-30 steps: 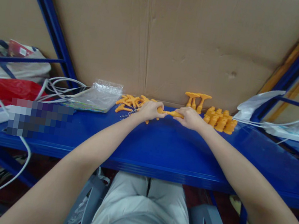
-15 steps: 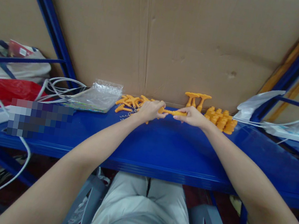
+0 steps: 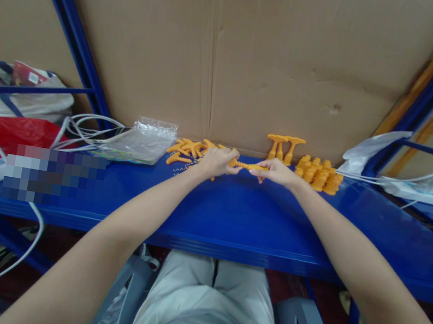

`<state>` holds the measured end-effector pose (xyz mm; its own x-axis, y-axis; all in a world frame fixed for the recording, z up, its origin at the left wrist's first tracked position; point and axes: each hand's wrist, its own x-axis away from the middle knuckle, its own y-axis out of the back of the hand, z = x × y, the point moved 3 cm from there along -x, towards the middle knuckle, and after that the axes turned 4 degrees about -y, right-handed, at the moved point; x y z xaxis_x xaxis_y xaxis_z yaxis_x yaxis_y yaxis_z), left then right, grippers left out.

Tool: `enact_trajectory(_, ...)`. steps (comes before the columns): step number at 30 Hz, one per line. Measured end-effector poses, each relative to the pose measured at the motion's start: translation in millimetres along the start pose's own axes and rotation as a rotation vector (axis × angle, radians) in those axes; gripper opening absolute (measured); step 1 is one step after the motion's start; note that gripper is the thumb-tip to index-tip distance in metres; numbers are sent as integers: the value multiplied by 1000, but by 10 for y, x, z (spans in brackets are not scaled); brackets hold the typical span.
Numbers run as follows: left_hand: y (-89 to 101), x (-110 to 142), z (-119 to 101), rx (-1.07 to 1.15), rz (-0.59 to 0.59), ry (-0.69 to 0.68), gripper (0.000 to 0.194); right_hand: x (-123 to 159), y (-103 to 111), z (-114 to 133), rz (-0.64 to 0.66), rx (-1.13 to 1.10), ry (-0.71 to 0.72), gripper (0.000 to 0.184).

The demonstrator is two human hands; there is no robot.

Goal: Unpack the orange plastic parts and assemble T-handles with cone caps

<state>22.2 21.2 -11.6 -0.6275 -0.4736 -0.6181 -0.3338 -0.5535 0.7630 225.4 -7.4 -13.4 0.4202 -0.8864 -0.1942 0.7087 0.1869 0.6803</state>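
Between my two hands lies an orange ridged plastic stem [image 3: 244, 165], held level above the blue table. My left hand [image 3: 216, 162] is closed around its left end, with the fingers hiding that part. The right end is pinched by the thumb and fingers of my right hand [image 3: 275, 172]. Left of my left hand is a loose pile of orange curved pieces [image 3: 189, 148], with several small dark screws [image 3: 181, 169] in front. Behind my right hand stand orange T-shaped pieces [image 3: 290, 148]. To its right, orange stubby bases [image 3: 318, 177] stand grouped together.
A tall cardboard panel [image 3: 266, 65] backs the blue table [image 3: 249, 217]. Clear plastic bags [image 3: 137, 140], white cables [image 3: 80, 131] and a red bag [image 3: 9, 133] lie at left. A white power strip [image 3: 422, 194] is at far right. Blue posts flank both sides.
My right hand has shifted slightly left along the stem, and its fingers have changed position. My left hand stays nearly in place.
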Motion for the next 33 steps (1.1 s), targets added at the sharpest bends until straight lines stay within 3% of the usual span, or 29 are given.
enact_trajectory(5,14,3,-13,-18,52,9,32,-22,-44,-37,-5,-18,-4,51)
enact_trajectory(12,51,-8,-41,15,107,74,32,-36,-37,-72,-121,128,-16,47)
enact_trajectory(19,93,-4,-80,-24,174,129,36,-42,-73,-50,-245,449,157,33)
enact_trajectory(25,76,0,-64,-37,185,133,39,-12,-99,9,-223,721,225,31)
enact_trajectory(33,61,2,-57,-47,191,115,39,6,-116,32,-188,775,217,31)
